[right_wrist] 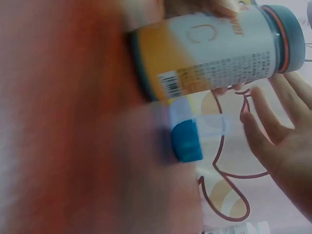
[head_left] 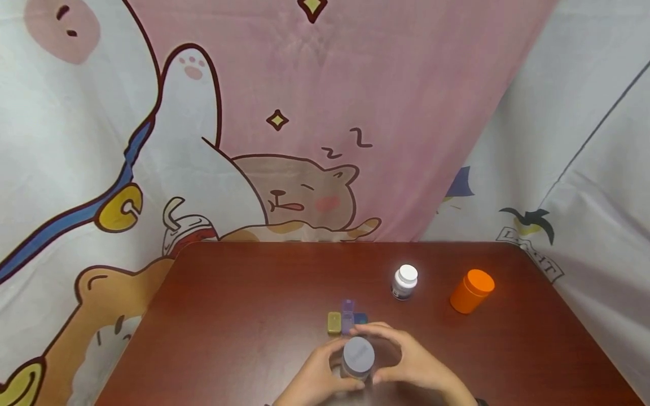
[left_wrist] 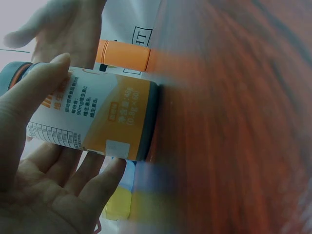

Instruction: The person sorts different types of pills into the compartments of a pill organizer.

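Observation:
A vitamin bottle with a grey lid stands upright at the table's near side; its white and orange label shows in the left wrist view. My left hand grips it from the left, the thumb along the near side and the fingers round the back. Beside the bottle on the right, my right hand holds its thumb and fingers wide apart around the lid's level. Whether a right fingertip touches the lid cannot be told. Just beyond the bottle lies a small pill box with yellow, purple and blue compartments; the purple lid is raised.
A white bottle stands farther back, right of the pill box. An orange bottle stands to its right. The dark red-brown table ends at a printed cloth behind.

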`<state>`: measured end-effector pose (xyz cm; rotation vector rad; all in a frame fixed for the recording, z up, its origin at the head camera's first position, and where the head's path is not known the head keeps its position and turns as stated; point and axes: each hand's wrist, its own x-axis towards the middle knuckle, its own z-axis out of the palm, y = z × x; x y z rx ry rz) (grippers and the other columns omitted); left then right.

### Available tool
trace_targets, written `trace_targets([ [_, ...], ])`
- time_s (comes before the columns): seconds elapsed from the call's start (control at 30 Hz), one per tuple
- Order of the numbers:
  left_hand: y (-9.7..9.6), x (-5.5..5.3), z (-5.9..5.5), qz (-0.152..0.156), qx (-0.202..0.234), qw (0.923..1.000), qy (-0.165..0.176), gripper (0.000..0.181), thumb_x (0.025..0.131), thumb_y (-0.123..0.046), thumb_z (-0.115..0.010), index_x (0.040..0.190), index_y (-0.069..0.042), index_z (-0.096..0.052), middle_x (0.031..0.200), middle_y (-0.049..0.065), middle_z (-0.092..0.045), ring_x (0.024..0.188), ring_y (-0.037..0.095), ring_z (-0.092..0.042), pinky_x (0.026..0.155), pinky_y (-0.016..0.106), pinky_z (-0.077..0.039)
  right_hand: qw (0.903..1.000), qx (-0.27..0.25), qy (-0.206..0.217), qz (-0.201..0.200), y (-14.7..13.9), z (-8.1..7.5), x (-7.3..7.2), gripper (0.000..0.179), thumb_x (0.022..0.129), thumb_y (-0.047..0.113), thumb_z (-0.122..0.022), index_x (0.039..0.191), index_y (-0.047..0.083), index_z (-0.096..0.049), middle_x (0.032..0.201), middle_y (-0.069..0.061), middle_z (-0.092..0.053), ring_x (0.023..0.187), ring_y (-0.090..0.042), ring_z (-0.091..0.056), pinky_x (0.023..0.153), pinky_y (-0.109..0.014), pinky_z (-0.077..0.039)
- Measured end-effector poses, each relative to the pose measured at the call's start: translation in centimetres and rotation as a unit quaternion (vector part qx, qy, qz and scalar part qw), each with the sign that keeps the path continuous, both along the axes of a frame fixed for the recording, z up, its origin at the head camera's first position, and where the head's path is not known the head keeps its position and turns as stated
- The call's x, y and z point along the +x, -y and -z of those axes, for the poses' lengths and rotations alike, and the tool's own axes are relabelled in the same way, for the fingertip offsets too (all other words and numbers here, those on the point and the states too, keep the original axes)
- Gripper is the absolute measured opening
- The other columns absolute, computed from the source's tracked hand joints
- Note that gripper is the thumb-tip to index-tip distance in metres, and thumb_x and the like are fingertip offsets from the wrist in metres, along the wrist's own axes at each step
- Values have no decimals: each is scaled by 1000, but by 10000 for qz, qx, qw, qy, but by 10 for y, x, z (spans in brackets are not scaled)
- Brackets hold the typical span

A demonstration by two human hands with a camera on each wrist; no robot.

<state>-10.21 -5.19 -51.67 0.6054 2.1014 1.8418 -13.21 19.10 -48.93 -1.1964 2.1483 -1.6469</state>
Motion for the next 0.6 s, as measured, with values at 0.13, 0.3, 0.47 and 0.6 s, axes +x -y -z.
trace_targets([
  [0.13, 0, 0, -3, -16, -39, 9999, 138, 64, 80, -10, -89, 138, -14, -64, 133, -1, -66, 121, 18, -63, 102, 30, -50, 9952, 113, -292, 922, -1, 4, 18, 79, 78, 0, -87, 149, 13, -54, 142, -2, -62, 128, -18, -56, 106, -33, -45],
  [0.3, 1, 0, -4, 38, -132, 9995, 270, 62, 82, -17, -89, 139, -20, -64, 134, -6, -65, 124, 18, -62, 104, 34, -50, 9778, 220, -830, 1913, 9, 9, 41, 79, 77, 6, -90, 148, 12, -55, 139, 0, -63, 127, -10, -53, 102, -32, -46],
  [0.47, 0, 0, -4, 27, -124, 9994, 313, 60, 83, -22, -89, 138, -23, -65, 131, -9, -67, 122, 15, -63, 104, 35, -50, 9472, 336, -1232, 2941, 25, 14, 59, 76, 71, 11, -95, 140, 16, -64, 132, 4, -67, 123, -4, -53, 99, -29, -48],
  [0.6, 0, -1, -5, 29, -123, 9995, 293, 59, 83, -22, -89, 138, -23, -65, 130, -10, -67, 122, 14, -62, 104, 35, -50, 9433, 313, -1196, 3080, 30, 15, 62, 74, 71, 12, -96, 138, 17, -66, 132, 3, -67, 123, -4, -54, 99, -28, -48],
])
